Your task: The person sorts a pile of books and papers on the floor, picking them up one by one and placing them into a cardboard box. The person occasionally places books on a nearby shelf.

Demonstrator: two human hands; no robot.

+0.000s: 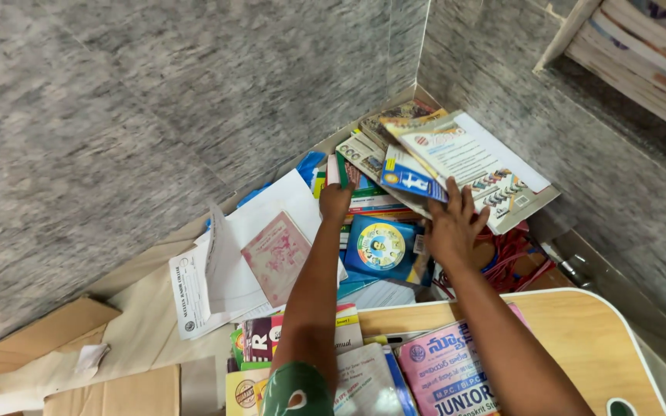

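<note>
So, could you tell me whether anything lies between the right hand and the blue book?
Nothing visible does: the right hand already rests on the pile, fingertips at the blue book. The left hand is beside it, on another book.

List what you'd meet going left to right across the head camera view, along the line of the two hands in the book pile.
White loose papers → pink booklet → left hand on the books → blue round-emblem book → right hand → red cords → grey stone wall.
</note>
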